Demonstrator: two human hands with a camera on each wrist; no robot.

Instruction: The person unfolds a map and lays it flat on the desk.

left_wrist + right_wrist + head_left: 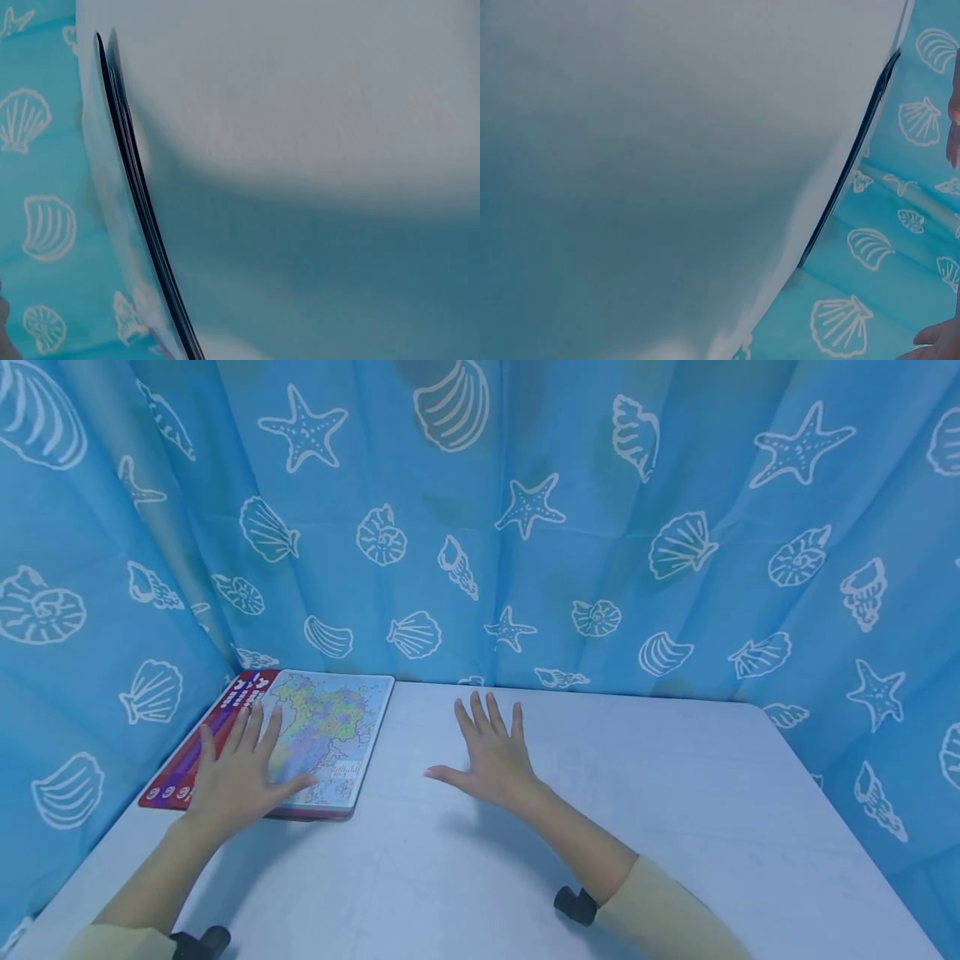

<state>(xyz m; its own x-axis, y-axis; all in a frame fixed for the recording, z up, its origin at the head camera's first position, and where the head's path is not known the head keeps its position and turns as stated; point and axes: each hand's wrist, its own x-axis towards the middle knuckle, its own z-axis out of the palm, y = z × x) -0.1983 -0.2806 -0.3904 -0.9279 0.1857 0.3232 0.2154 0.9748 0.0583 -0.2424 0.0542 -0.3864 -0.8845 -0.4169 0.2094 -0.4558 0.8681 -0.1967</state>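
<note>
A flat rectangular board (330, 718) printed with a coloured map lies at the left of the table, a red strip with white marks along its left side. Another layer shows beneath its near edge. Over this board my left hand (236, 781) is held with fingers spread, overlapping the red strip and the map's lower left. To the board's right, my right hand (495, 760) hovers above the table with its fingers spread and a shadow below it. Neither hand holds anything. Seen edge-on, the board (142, 187) is a dark, thin stack in the left wrist view.
The table (480, 860) has a white top. A blue curtain (465, 527) with white shells and starfish rises along its back and sides. Dark wrist bands (576, 906) with a small cylindrical part sit by both beige sleeves (660, 902).
</note>
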